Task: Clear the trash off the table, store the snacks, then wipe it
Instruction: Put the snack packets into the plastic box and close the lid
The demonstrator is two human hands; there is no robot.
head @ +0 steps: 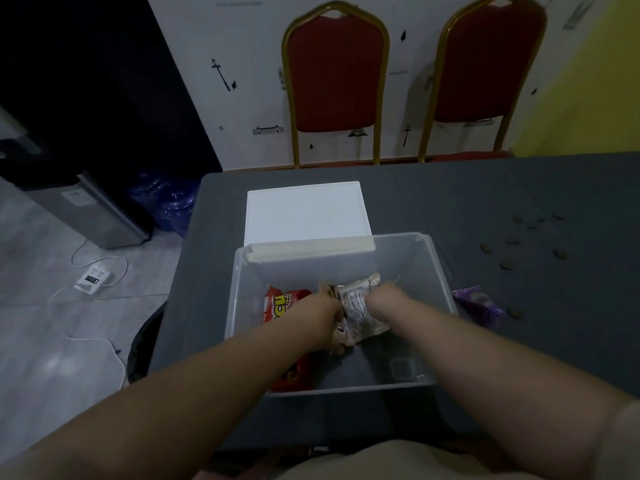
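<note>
Both hands were down inside the clear bin (pixel 440 271) on the bench (pixel 519 188) — the left hand (pixel 327 306) and right hand (pixel 381 299) side by side over a pale snack pack (pixel 358 301), which sat between them. The fingers were hidden behind the wrists and the pack, so whether either hand was gripping or just letting go could not be told. A red snack bag (pixel 277 303) already lay in the bin, along its left wall, partly under the left forearm. The white lid (pixel 304 213) lay flat just behind the bin, its near edge at the bin's rim. So the storing looked well under way, but not finished — a purple wrapper (pixel 479 304) lay on the bench just right of the bin, and whether it was a snack or trash was unclear. Beyond it, dark crumbs (pixel 507 265) were scattered across the right side of the bench. Those remained to be cleared, the lid was not yet on, and the wiping had plainly not begun; no cloth was in view.
</note>
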